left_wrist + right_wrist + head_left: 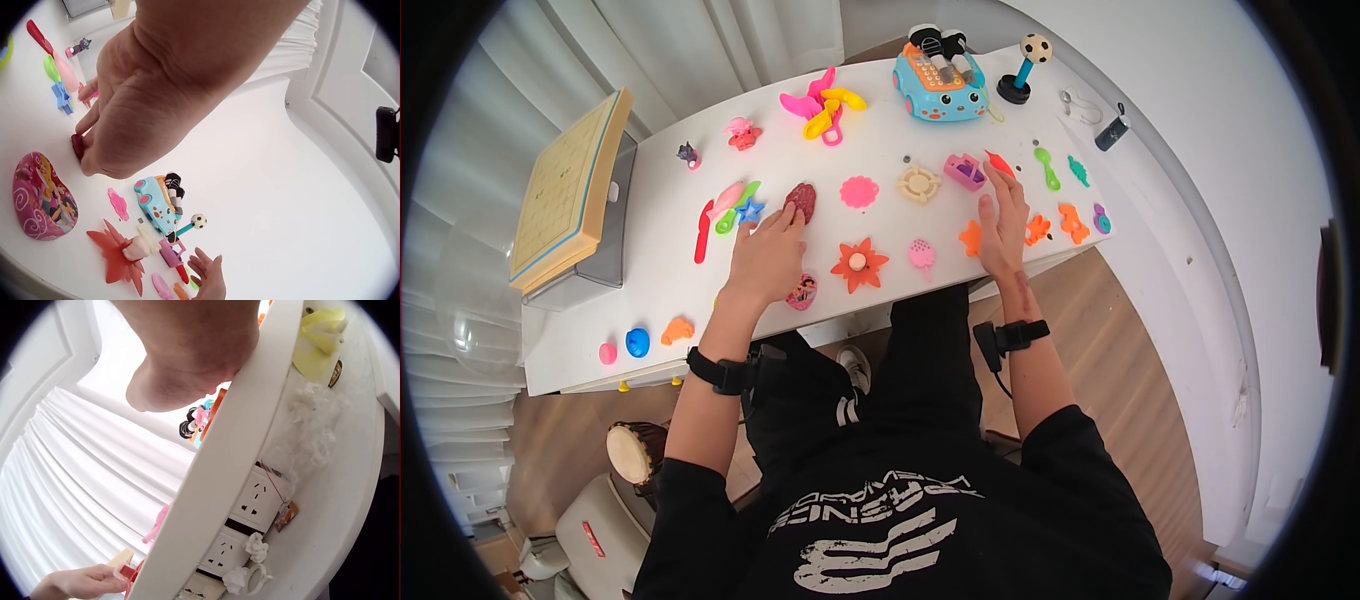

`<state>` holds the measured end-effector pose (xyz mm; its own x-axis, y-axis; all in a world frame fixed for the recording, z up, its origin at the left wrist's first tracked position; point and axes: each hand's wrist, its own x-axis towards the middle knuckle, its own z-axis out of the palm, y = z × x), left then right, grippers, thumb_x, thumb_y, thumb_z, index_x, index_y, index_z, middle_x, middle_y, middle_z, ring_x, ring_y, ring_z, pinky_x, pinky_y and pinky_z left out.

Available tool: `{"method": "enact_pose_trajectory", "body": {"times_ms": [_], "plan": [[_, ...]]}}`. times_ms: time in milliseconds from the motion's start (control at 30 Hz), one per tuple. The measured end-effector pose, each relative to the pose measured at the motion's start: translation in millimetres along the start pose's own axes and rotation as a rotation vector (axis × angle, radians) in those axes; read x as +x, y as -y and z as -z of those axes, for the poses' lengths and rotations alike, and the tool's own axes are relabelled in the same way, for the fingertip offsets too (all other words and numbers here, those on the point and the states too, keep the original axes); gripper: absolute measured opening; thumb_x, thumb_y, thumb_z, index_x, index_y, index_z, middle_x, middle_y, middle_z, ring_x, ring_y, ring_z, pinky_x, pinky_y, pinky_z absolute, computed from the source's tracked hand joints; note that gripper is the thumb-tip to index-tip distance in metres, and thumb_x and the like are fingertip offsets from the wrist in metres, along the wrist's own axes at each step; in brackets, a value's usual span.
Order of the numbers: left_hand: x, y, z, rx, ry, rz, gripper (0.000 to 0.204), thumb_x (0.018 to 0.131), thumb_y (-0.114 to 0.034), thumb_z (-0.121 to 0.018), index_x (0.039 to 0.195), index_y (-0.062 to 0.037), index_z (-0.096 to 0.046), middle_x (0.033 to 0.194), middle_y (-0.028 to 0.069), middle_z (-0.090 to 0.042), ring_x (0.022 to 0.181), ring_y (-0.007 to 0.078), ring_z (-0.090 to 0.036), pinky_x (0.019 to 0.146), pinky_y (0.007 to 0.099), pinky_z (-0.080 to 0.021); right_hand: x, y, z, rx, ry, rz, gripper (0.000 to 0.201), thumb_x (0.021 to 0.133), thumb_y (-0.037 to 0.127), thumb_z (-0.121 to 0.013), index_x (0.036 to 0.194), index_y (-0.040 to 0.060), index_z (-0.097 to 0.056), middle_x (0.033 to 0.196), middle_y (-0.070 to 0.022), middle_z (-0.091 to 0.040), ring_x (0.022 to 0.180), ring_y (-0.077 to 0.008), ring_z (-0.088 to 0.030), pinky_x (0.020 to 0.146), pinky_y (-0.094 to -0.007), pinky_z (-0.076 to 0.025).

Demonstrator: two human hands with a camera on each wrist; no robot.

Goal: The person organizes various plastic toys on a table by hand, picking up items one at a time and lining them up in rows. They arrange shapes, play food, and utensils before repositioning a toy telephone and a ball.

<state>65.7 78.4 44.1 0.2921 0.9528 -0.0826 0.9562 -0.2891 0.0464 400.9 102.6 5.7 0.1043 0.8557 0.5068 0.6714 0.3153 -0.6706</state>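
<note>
A dark red oval piece [802, 197] with a bumpy surface lies at my left hand [768, 258] on the white table. In the left wrist view, the thumb and a finger of that hand [131, 106] pinch the dark red piece [78, 145]. A blue star [750, 211] is just left of the fingertips, beside a green spoon [728, 222] and a red knife-shaped toy [703, 235]. My right hand [1006, 235] has its fingers extended and holds nothing. Near its fingertips are a red pointed piece [998, 160] and a pink-purple basket [965, 171]; orange shapes [1037, 230] lie beside it.
Between the hands are an orange flower [870, 278], a pink scalloped disc [859, 192] and a cream ring [919, 183]. A blue toy phone [945, 100] and a soccer-ball stand [1015, 88] are at the back. A yellow board on a box [570, 200] stands left.
</note>
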Motion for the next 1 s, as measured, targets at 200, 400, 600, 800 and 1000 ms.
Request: {"method": "enact_pose_trajectory", "body": {"times_ms": [200,400,600,800,1000], "plan": [[-4,3,-6,0.067,-0.029,0.031,0.053,0.098,-0.023,-0.060,0.147,-0.0026,-0.051,0.154,0.0132,-0.051,0.145,0.0276,-0.044,0.114,0.0508,-0.036,0,-1,0,-0.006,-0.004,0.018,0.047,0.106,0.034,-0.051,0.147,0.0128,-0.055,0.145,-0.0123,-0.052,0.136,-0.0301,-0.046,0.116,-0.0456,-0.028],[-6,14,-4,0.056,-0.151,0.067,0.054,0.099,-0.032,-0.061,0.146,-0.0063,-0.054,0.155,0.0139,-0.049,0.145,0.0304,-0.043,0.114,0.0533,-0.036,-1,0,-1,0.005,-0.002,-0.016,0.047,0.106,0.033,-0.051,0.149,0.0135,-0.054,0.144,-0.0126,-0.052,0.135,-0.0308,-0.046,0.116,-0.0457,-0.028],[3,71,8,-0.014,-0.098,0.223,0.051,0.102,-0.031,-0.056,0.151,-0.0162,-0.051,0.165,0.0137,-0.037,0.149,0.0295,-0.039,0.117,0.0567,-0.031,-1,-4,-2,0.020,-0.009,0.021,0.048,0.106,0.034,-0.051,0.149,0.0135,-0.054,0.145,-0.0131,-0.052,0.134,-0.0322,-0.046,0.115,-0.0460,-0.029],[-9,98,9,0.008,0.100,0.244,0.047,0.104,-0.029,-0.053,0.150,-0.0211,-0.053,0.168,0.0127,-0.032,0.151,0.0283,-0.038,0.119,0.0572,-0.029,-1,-3,0,0.016,0.001,0.007,0.047,0.107,0.034,-0.051,0.149,0.0135,-0.054,0.145,-0.0134,-0.051,0.134,-0.0328,-0.046,0.116,-0.0461,-0.029],[-31,112,8,-0.044,0.114,0.292,0.048,0.105,-0.029,-0.051,0.151,-0.0174,-0.053,0.168,0.0131,-0.032,0.147,0.0266,-0.044,0.117,0.0545,-0.032,0,-5,-2,0.026,0.002,0.009,0.048,0.107,0.035,-0.050,0.150,0.0139,-0.053,0.145,-0.0134,-0.051,0.134,-0.0338,-0.046,0.115,-0.0455,-0.030]]}}
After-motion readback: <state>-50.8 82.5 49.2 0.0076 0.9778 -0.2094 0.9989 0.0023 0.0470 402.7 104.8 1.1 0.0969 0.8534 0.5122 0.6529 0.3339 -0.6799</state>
